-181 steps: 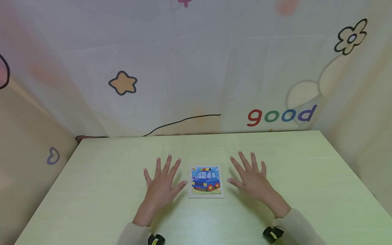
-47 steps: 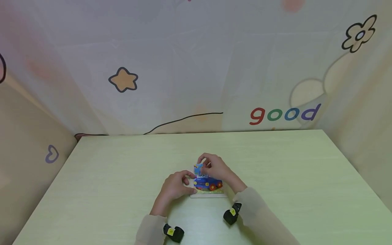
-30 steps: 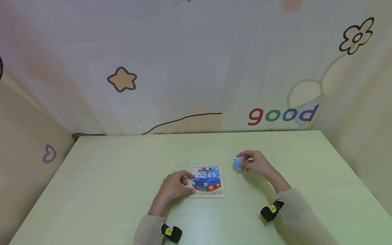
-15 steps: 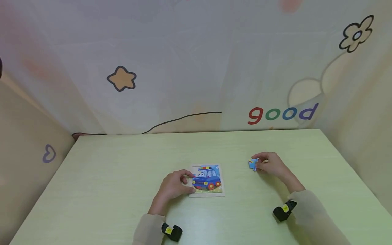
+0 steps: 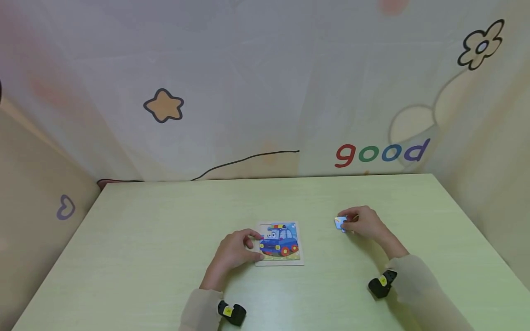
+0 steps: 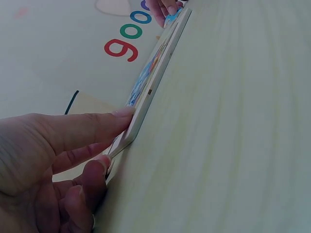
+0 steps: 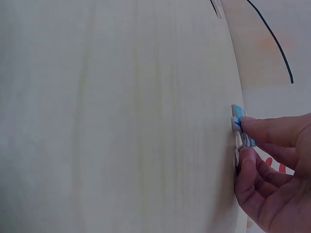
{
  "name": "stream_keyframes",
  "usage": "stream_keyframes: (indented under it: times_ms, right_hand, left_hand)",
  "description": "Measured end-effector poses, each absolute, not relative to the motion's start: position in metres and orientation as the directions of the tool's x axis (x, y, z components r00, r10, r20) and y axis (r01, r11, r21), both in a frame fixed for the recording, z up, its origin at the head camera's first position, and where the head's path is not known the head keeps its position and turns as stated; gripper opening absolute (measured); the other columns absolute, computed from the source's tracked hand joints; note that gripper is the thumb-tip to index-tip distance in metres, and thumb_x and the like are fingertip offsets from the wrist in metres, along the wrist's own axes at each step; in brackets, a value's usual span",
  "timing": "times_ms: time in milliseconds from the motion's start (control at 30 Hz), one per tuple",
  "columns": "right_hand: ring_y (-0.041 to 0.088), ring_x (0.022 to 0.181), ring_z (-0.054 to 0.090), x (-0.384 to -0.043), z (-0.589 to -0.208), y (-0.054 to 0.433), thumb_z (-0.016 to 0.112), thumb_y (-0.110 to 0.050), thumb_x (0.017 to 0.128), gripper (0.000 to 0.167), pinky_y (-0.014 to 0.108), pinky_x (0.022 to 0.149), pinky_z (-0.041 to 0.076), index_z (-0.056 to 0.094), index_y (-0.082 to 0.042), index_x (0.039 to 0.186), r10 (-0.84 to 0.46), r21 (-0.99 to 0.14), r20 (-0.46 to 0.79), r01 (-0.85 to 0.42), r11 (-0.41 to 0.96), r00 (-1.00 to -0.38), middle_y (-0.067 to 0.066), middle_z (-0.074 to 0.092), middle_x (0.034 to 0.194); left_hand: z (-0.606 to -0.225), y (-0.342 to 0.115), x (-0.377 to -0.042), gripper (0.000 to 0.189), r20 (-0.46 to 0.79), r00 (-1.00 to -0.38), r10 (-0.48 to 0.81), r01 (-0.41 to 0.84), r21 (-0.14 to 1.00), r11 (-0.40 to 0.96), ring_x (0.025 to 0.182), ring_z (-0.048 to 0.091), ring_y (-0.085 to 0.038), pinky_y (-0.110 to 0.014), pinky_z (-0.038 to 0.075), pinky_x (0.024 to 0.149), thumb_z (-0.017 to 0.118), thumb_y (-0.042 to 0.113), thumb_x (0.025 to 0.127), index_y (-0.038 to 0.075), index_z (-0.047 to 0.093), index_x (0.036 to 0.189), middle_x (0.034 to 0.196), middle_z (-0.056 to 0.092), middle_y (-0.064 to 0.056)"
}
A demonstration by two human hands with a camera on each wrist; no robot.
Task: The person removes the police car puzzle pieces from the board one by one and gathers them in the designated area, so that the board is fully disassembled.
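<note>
Right grip (image 5: 365, 223), nearly closed, pinches puzzle piece (image 5: 339, 223) toward right edge of table (image 5: 447, 239), left grip (image 5: 234, 250) holds puzzle board (image 5: 285, 263); piece likely light, stiff, best edge-held.

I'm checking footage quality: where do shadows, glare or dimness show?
Head view: pale glare on the table, soft shadow below the right hand; left wrist view: dimmer, dark shadow beside the left hand; right wrist view: also dim, shadow beside the fingers.

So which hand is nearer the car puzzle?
Left: the left hand holds the puzzle by its left edge; the right hand is off to its right, pinching a piece.
</note>
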State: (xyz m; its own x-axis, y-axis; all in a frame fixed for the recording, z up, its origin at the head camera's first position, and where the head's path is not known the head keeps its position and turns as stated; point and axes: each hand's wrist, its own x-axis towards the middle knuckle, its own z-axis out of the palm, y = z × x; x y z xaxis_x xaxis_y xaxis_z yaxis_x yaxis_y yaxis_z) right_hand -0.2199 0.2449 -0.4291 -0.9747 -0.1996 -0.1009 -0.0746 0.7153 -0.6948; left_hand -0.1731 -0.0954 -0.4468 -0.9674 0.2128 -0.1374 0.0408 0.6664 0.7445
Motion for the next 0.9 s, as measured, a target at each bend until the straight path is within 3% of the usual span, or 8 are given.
stream_keyframes:
  times_ms: [433,900]
  right_hand:
    - [0.015,0.059,0.046,-0.2225,-0.4329,0.2442,0.065,-0.005,0.079,0.025,0.024,0.050,0.040,0.063,0.006,0.101,-0.183,-0.672,-0.086,-0.079,0.737,-0.979,0.006,0.054,0.076]
    - [0.019,0.070,0.045,-0.2192,-0.4295,0.2349,0.067,-0.008,0.079,0.024,0.027,0.057,0.037,0.065,0.005,0.098,-0.120,-0.663,-0.111,-0.016,0.748,-0.986,0.006,0.053,0.076]
  left_hand:
    - [-0.4485,-0.0947,-0.1736,0.040,-0.142,-0.968,0.207,0.034,0.744,0.667,0.066,0.044,-0.016,-0.028,0.033,0.059,0.081,0.022,0.066,0.013,0.064,0.102,0.072,0.050,0.000]
    - [-0.4478,-0.0946,-0.1733,0.040,-0.143,-0.969,0.203,0.031,0.743,0.668,0.066,0.044,-0.016,-0.028,0.032,0.059,0.081,0.022,0.066,0.014,0.064,0.102,0.072,0.050,0.000]
